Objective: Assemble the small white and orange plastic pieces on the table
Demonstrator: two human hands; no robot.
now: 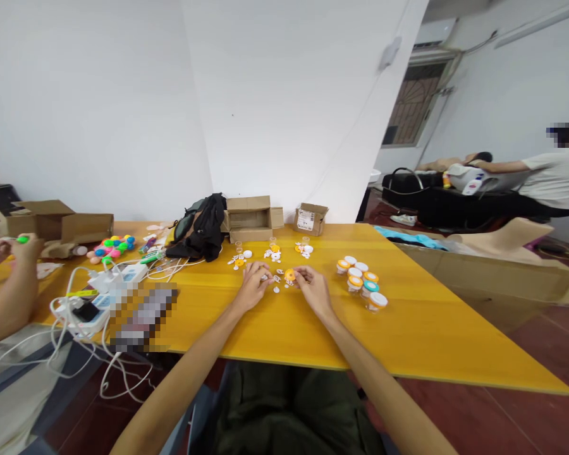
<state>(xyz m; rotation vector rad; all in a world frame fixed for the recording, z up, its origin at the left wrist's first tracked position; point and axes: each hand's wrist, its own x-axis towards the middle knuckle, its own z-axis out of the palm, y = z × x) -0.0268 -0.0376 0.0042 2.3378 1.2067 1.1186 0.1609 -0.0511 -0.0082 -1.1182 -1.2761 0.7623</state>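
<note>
Starting close in, at the near side of the table, with a loaded power strip off to the left. Up to the middle now: pinching the edge of an orange disc, narrowly, with the fingers of the right hand. Across to the left hand: bent low, fingers curled in close to small white pieces, too hidden to tell whether gripping one. Lying loose between the two hands, those pieces, right beside the disc.

Out to the right, apart from both hands, a bunch of lidded jars, upright, topped in orange, white and teal. Done, to judge by the look. Further back, three heaps of loose parts, with clear cups just behind. Not yet together, so probably left to do, along with the disc; by that reckoning, past halfway.

At far left, in a co-worker's hand, something green, near a pile of coloured balls. Behind, against the wall: a black backpack, an open cardboard box and a smaller box.
</note>
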